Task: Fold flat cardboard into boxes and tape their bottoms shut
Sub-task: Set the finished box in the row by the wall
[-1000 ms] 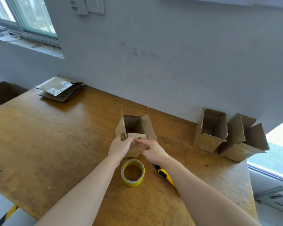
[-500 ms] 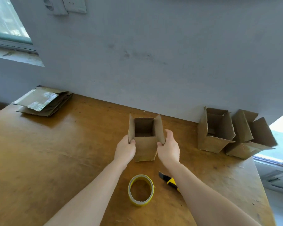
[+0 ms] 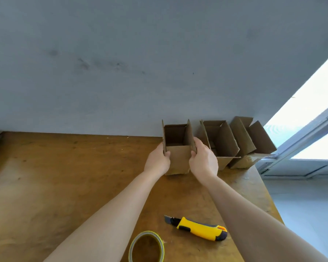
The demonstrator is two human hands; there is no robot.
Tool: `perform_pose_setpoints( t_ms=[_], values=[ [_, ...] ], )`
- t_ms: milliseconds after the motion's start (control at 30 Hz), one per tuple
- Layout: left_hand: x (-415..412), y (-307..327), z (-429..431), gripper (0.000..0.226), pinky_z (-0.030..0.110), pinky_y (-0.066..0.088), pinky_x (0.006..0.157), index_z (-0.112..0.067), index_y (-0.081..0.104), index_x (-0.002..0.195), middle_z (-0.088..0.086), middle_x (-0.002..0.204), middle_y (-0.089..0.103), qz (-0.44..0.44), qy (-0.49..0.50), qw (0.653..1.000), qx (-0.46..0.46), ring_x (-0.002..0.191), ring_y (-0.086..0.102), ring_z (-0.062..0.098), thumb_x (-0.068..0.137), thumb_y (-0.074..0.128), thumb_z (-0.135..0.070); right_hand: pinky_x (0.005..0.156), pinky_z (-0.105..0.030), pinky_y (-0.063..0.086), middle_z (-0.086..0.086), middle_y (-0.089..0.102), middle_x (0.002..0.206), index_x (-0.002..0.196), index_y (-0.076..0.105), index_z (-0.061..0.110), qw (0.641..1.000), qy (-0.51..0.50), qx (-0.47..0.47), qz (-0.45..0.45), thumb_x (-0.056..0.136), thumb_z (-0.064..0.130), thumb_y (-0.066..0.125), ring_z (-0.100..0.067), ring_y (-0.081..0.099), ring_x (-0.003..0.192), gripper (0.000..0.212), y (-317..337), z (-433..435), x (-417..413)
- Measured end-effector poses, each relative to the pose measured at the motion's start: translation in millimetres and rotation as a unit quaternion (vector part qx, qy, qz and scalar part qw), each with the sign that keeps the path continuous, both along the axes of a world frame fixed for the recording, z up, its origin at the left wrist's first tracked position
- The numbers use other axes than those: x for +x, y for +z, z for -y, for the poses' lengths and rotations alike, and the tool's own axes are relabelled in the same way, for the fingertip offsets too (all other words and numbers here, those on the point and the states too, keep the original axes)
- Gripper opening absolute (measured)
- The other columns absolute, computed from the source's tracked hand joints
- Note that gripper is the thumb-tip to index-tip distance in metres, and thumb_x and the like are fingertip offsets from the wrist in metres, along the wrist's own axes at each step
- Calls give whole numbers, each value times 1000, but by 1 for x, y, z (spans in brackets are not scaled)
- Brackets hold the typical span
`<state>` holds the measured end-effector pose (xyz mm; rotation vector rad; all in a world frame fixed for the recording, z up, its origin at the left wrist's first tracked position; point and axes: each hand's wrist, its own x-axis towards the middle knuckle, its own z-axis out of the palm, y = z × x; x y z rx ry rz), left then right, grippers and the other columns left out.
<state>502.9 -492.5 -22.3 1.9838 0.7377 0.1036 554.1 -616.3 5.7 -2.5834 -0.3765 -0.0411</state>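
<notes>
Presently an open-topped cardboard box [image 3: 178,157] is gripped upright between both hands on the wooden table [image 3: 64,186], near the grey wall [image 3: 140,72]. The left hand [image 3: 157,161] is clasped on the box's left side, its thumb laid on the front face; the right hand [image 3: 204,161] is clasped on the right side, fingers wrapped behind the raised flap. Just right of the held box, a second folded box [image 3: 219,140] is seen, and a third box [image 3: 252,142] beyond it, by the window [image 3: 311,120]. Nearer than the held box, a yellow utility knife [image 3: 199,228] and a roll of tape [image 3: 147,246] are laid flat.
</notes>
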Motion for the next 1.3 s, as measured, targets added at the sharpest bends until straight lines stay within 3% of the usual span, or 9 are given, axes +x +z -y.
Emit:
perform_pose_setpoints(
  t_ms=[200,333,433,600,767,900,1133,1300],
  values=[
    [19,-10,7,59,37,44,100,-28,17,152,3,151,38,-48,0,998,41,132,45,24,100,44,-27,82,-35,57,-4,61,125,153,23,24,995,9,-76,-59,94,4,54,-21,62,105,69,-1,1,14],
    [20,-10,7,60,39,43,102,-25,16,153,4,152,36,-61,-4,997,52,134,43,25,100,45,-29,71,-30,55,-4,63,118,154,15,23,993,28,-86,-69,94,7,55,-18,63,94,73,-2,3,18],
    [12,-4,9,69,40,41,104,-21,10,153,6,155,31,-88,-16,994,66,136,40,27,98,49,-35,67,-29,50,-7,57,128,153,9,22,992,39,-91,-77,95,12,57,-22,63,100,76,-2,6,13],
    [-15,18,9,78,39,39,106,-20,8,153,7,157,25,-113,-41,985,125,139,34,27,94,54,-41,76,-33,55,-11,33,151,152,13,21,993,44,-94,-57,94,20,59,-27,58,115,74,5,17,-4],
    [-71,45,-5,61,38,29,113,-19,28,150,4,156,28,-111,-49,975,186,143,27,22,97,49,-40,86,-36,54,-9,45,139,145,29,18,993,61,-94,-25,92,29,62,-26,52,119,63,21,27,-30],
    [-135,64,-20,56,37,34,110,-19,35,147,2,153,35,-116,0,962,246,139,35,21,97,49,-39,100,-38,44,-6,47,140,142,37,19,986,147,-84,13,93,34,59,-26,46,127,56,35,19,-61],
    [-251,85,-45,53,38,40,103,-19,38,145,1,147,43,-169,77,895,405,135,39,20,96,50,-38,109,-44,33,-4,48,141,140,40,21,941,286,-158,94,92,43,57,-26,42,131,56,57,-21,-132],
    [-329,93,-70,39,36,42,96,-22,53,128,-3,132,54,-218,115,865,437,125,45,18,92,54,-37,108,-44,32,-6,44,144,140,40,19,899,375,-175,145,92,41,56,-27,38,134,55,70,-64,-192]
  ],
)
